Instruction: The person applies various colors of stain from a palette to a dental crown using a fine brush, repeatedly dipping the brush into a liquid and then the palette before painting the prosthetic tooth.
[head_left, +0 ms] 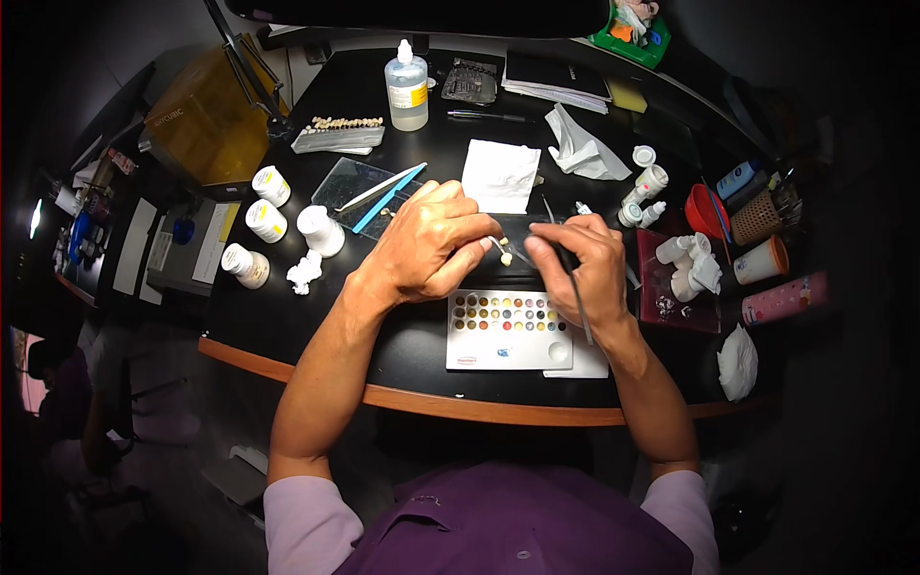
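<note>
My left hand (426, 240) pinches a small cream tooth-shaped piece (505, 256) between thumb and fingertips above the black desk (287, 316). My right hand (580, 264) grips a thin dark brush (573, 287) like a pen; its tip, hidden by my fingers, points toward the piece. Just below both hands lies a white palette (508, 331) with rows of small coloured wells.
White jars (266, 218) and a white lump (305, 273) stand at the left, beside a glass slab (355, 182) with blue and white spatulas. A clear liquid bottle (407, 91), a tooth shade strip (340, 134), tissues (500, 174), small bottles (644, 187) and cups (762, 259) ring the back and right.
</note>
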Action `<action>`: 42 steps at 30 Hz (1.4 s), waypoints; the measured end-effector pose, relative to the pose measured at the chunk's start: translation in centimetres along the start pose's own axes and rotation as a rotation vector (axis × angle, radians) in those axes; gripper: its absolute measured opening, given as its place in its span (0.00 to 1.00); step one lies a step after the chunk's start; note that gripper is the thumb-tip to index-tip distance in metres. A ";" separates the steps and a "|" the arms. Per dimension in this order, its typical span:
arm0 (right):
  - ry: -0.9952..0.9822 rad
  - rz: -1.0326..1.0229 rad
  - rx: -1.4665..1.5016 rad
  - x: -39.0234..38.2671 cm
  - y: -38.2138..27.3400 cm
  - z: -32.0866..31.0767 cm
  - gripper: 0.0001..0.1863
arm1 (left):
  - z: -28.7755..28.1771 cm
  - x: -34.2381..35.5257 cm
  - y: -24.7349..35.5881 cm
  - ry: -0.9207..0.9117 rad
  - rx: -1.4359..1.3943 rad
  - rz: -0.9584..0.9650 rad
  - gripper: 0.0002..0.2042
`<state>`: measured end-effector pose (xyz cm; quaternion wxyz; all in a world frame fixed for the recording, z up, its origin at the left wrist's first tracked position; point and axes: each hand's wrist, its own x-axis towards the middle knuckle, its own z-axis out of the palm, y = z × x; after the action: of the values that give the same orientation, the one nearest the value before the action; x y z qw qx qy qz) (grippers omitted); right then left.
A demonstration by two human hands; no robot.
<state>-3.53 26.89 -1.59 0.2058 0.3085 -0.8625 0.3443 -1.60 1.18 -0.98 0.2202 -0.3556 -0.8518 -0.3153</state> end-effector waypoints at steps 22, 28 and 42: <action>-0.013 -0.109 0.888 -2.3 -3.4 -2.3 0.10 | 0.7 -0.2 1.5 0.035 -0.062 0.174 0.16; -0.054 -0.228 0.773 -1.9 -3.6 -3.0 0.10 | 0.7 -0.1 1.7 0.052 -0.019 0.229 0.19; -0.107 -0.249 0.709 -2.1 -3.9 -3.0 0.13 | 0.8 -0.3 1.9 0.038 0.022 0.252 0.21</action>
<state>1.02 27.63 1.07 0.0813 0.4804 -0.6552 0.5773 -0.09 2.63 -0.98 0.2782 -0.4513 -0.7995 -0.2823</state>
